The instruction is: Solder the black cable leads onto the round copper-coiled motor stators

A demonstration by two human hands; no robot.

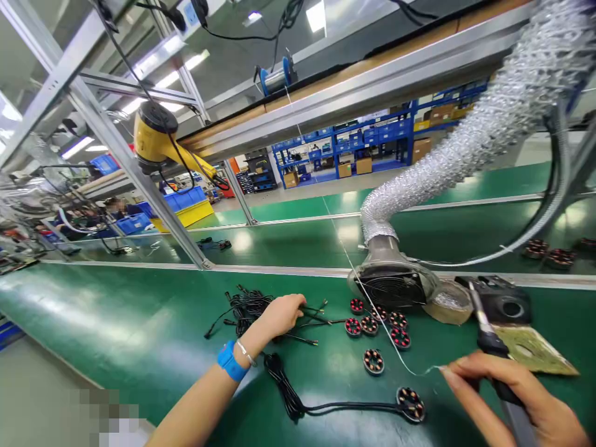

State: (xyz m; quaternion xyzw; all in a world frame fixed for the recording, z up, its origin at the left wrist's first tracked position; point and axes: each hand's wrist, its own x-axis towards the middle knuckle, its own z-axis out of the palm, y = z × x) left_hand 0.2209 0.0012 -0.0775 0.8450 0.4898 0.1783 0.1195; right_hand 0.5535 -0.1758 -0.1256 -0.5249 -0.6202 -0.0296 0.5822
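The person's right fingers grip a soldering iron and pinch thin wire; the left fingers touch black cables, grip unclear, on the surface. Tangled leads could drag nearby coils if tugged.

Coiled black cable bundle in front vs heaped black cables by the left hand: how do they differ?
Arrangement: the coiled black cable bundle is one compact hank; the heaped black cables are a loose tangle.
Ends: the bundle's lead runs to a round part with copper-coloured coils; the heap has several loose ends sticking out.
Hand: the left hand is at the heap's edge; no hand is on the bundle.
Shared: both black, both on the green tabletop.
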